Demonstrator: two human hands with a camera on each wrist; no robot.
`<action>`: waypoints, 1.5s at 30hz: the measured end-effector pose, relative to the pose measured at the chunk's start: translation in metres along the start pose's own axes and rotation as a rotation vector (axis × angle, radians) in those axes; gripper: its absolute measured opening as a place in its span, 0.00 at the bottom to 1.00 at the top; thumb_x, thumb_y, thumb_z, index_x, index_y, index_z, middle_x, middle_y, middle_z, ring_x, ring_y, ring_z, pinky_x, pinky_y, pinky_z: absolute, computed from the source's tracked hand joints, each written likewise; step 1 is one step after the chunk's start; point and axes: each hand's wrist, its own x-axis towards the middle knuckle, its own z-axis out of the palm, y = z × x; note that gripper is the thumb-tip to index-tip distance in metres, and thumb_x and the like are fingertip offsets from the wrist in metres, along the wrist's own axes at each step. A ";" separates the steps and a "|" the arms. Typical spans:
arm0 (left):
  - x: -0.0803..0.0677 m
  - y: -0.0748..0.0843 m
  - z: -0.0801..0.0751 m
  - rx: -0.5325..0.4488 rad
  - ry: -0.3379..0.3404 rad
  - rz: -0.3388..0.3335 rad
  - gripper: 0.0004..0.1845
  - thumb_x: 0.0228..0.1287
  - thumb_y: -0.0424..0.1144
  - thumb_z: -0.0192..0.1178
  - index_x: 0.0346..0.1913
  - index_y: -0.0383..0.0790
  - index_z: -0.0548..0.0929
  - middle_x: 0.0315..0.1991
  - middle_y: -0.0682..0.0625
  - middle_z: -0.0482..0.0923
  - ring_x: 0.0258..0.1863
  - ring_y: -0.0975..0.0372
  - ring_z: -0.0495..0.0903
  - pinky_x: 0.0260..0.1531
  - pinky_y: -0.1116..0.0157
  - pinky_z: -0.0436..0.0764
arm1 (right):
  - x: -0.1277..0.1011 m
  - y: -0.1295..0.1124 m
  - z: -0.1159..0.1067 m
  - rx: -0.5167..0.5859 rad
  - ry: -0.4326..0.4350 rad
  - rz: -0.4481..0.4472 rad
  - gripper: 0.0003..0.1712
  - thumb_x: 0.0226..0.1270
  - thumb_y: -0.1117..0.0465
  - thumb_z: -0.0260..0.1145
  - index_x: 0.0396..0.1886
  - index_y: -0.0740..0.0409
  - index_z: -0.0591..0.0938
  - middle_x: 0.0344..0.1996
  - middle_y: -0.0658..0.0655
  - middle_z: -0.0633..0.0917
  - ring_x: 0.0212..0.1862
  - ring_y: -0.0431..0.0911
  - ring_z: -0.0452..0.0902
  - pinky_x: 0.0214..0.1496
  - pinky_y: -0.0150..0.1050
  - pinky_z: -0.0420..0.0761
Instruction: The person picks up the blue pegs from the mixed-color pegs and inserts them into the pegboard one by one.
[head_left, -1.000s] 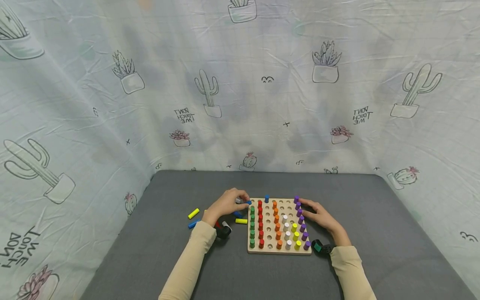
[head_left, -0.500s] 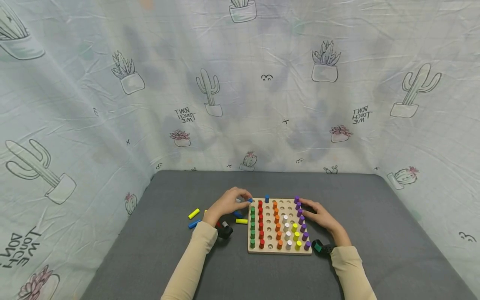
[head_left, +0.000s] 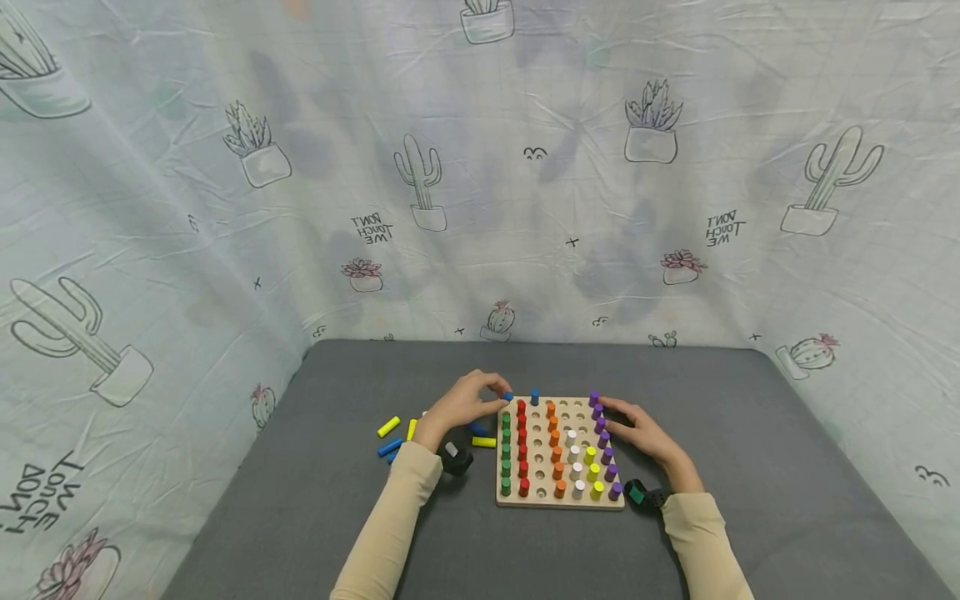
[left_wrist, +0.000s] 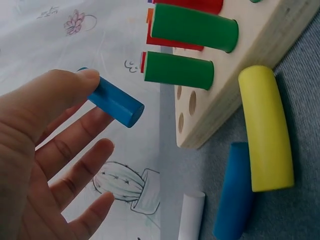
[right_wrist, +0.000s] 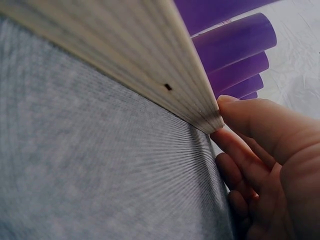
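Observation:
A wooden pegboard (head_left: 560,500) lies on the grey table, with rows of green, red, orange, white, yellow and purple pegs standing in it and one blue peg (head_left: 534,397) at its far edge. My left hand (head_left: 463,403) pinches a blue peg (left_wrist: 112,101) between thumb and fingers, just above the board's far left corner (left_wrist: 200,131). My right hand (head_left: 636,432) rests against the board's right edge (right_wrist: 165,85), fingers touching the wood beside the purple pegs (right_wrist: 235,40).
Loose pegs lie on the cloth left of the board: a yellow one (head_left: 387,427), a blue one (head_left: 388,447), another yellow (left_wrist: 265,127), a blue (left_wrist: 234,192) and a white (left_wrist: 191,215). A cactus-print sheet (head_left: 480,167) walls the table on three sides.
My left hand has carried the blue peg a little to the right and up, toward the board's far left corner. The right hand has stayed against the board's edge.

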 end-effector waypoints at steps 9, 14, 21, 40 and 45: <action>0.003 0.008 0.001 -0.031 0.009 -0.007 0.10 0.62 0.44 0.61 0.45 0.50 0.79 0.42 0.54 0.77 0.46 0.53 0.73 0.45 0.59 0.73 | 0.000 0.001 0.000 0.015 -0.014 -0.004 0.26 0.69 0.65 0.56 0.65 0.67 0.66 0.60 0.69 0.71 0.61 0.56 0.66 0.60 0.44 0.69; 0.005 0.009 0.004 -0.040 0.016 0.020 0.12 0.62 0.43 0.61 0.46 0.46 0.80 0.42 0.54 0.77 0.46 0.52 0.73 0.46 0.56 0.74 | -0.001 0.001 0.000 0.022 -0.011 -0.004 0.26 0.68 0.65 0.56 0.65 0.67 0.66 0.60 0.69 0.71 0.61 0.56 0.65 0.60 0.49 0.68; 0.008 0.013 0.006 -0.053 0.011 0.011 0.11 0.62 0.42 0.61 0.46 0.48 0.79 0.42 0.54 0.76 0.47 0.53 0.72 0.46 0.56 0.74 | 0.001 -0.001 -0.001 0.009 -0.016 0.023 0.26 0.69 0.63 0.56 0.65 0.67 0.66 0.61 0.69 0.70 0.62 0.65 0.62 0.61 0.55 0.66; 0.020 0.021 0.010 -0.129 -0.005 0.056 0.14 0.63 0.43 0.59 0.48 0.41 0.79 0.43 0.51 0.76 0.48 0.49 0.71 0.49 0.49 0.72 | 0.002 -0.001 -0.002 -0.004 -0.005 0.028 0.26 0.69 0.64 0.56 0.64 0.67 0.66 0.61 0.70 0.70 0.61 0.64 0.64 0.60 0.53 0.67; 0.021 0.020 0.012 -0.143 -0.009 0.055 0.14 0.63 0.44 0.59 0.47 0.40 0.79 0.43 0.51 0.76 0.49 0.48 0.71 0.50 0.48 0.72 | 0.003 -0.002 -0.003 0.019 -0.014 0.036 0.26 0.69 0.65 0.56 0.65 0.68 0.66 0.61 0.70 0.69 0.62 0.66 0.61 0.60 0.63 0.61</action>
